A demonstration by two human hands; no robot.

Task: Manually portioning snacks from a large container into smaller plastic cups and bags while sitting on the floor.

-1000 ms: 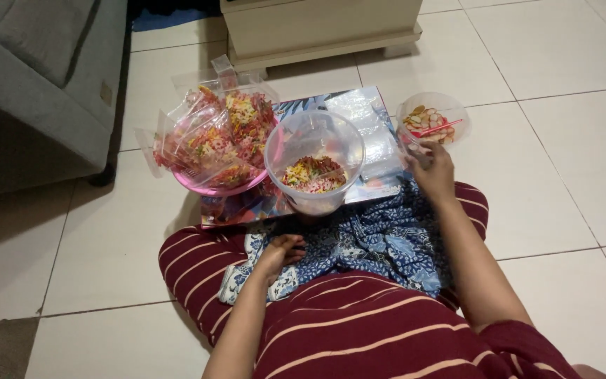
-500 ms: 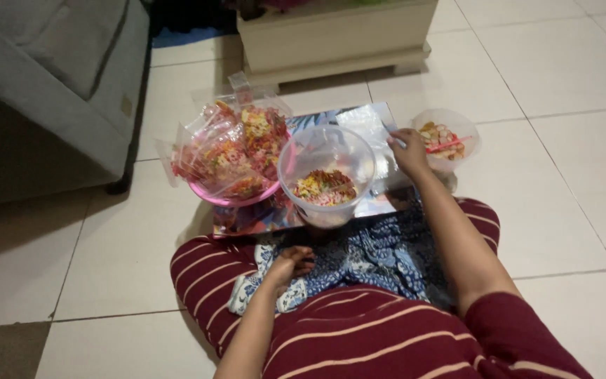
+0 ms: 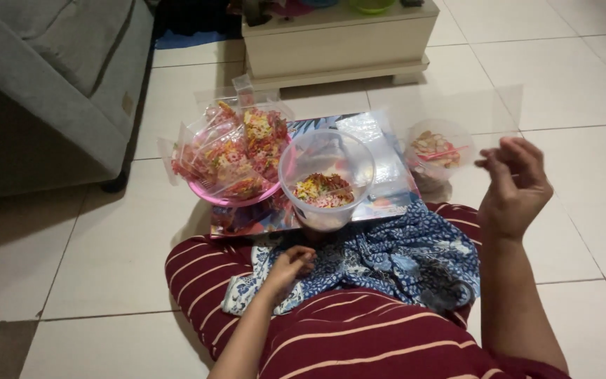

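My right hand [image 3: 515, 188] is raised at the right, fingers pinched on a thin clear plastic bag [image 3: 461, 109] that shows only faintly against the tiles. Behind the bag sits a small clear bowl [image 3: 438, 149] of pale crackers with a pink spoon in it. My left hand [image 3: 289, 265] rests curled on the blue patterned cloth [image 3: 394, 253] in my lap. In front of my knees stands a clear tub [image 3: 326, 175] partly filled with small coloured snacks. To its left, a pink bowl [image 3: 208, 193] is piled with filled clear packets.
The tub and pink bowl stand on a glossy printed sheet [image 3: 387, 165] on the white tiled floor. A grey sofa [image 3: 50, 70] fills the left side. A low cream table [image 3: 338, 38] stands beyond the bowls.
My right hand has left the glossy sheet beside the tub and lifted up to the right, now with a clear bag in its fingers. The left hand stays on the cloth.
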